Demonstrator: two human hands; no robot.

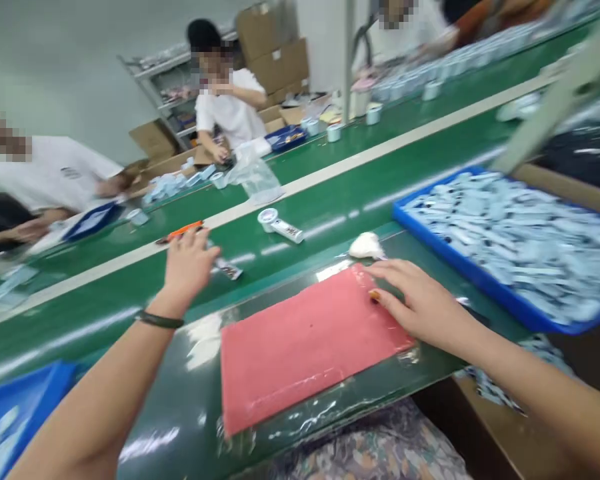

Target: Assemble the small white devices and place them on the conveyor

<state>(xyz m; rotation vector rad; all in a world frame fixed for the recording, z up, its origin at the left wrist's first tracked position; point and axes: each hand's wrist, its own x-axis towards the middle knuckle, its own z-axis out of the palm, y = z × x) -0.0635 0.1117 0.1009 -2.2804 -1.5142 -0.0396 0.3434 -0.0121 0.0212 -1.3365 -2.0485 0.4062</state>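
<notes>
My left hand (187, 260), with a dark band on its wrist, reaches over the green conveyor belt, fingers stretched and apart. A pale blue handle-like piece (229, 269) shows beside its thumb; its other end is hidden under the hand, so contact is hard to tell. An orange tool (185, 230) lies just beyond the fingertips. My right hand (410, 297) rests at the right end of a pink mat (305, 340), thumb and index finger apart with nothing visible between them. Near its fingertips sits a small white lump (367, 245). A pale blue piece with a round head (280, 225) lies on the belt.
A blue tray (485, 287) heaped with pale blue pieces stands at the right. Another blue tray (35, 407) is at the lower left. Across the belt (360, 173) several people sit among pale blue parts, a clear bag (260, 177) and cartons. A slanted post (555, 100) rises at right.
</notes>
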